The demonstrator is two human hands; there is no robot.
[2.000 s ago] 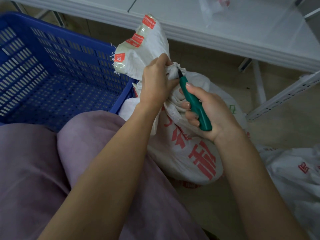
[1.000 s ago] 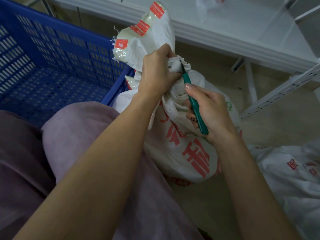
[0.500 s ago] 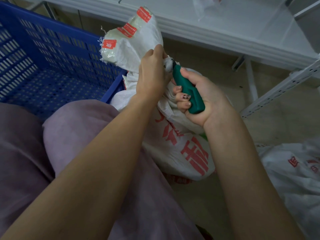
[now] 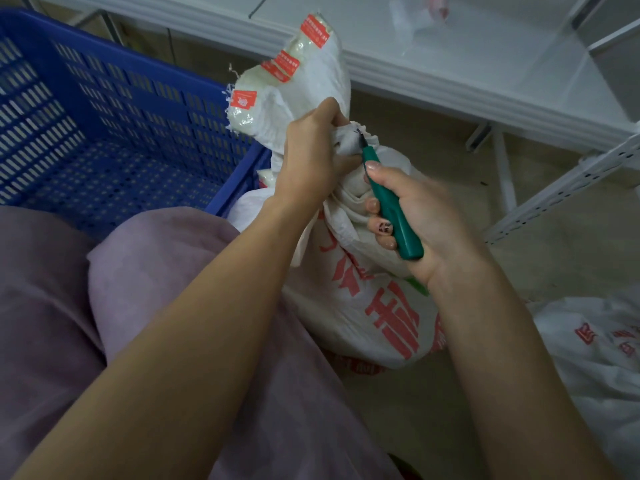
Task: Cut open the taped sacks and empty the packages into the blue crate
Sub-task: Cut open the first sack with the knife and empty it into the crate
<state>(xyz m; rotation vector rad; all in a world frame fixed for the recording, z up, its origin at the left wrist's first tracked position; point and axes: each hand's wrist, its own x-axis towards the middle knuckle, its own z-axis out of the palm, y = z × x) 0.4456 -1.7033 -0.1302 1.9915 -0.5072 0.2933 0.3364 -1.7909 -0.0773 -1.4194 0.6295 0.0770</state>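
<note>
Two hands on one sack, centre of frame. The left hand grips the bunched neck, fingers curled round the cloth. The right hand is closed round a green-handled cutter, thumb on top of the handle. The blade tip touches the gathered neck just right of the left hand. Above the grip, the taped top of the sack flops toward upper centre, with clear tape and red labels on it. The sack is white with red print and stands on the floor, just beside the near right corner of the blue crate. The crate fills the upper left of frame. A second sack, also white with red print, lies lower right, apart from the first. A white shelf runs across the top, with a clear plastic bag on it, blurred. Purple-clad lap at lower left.
</note>
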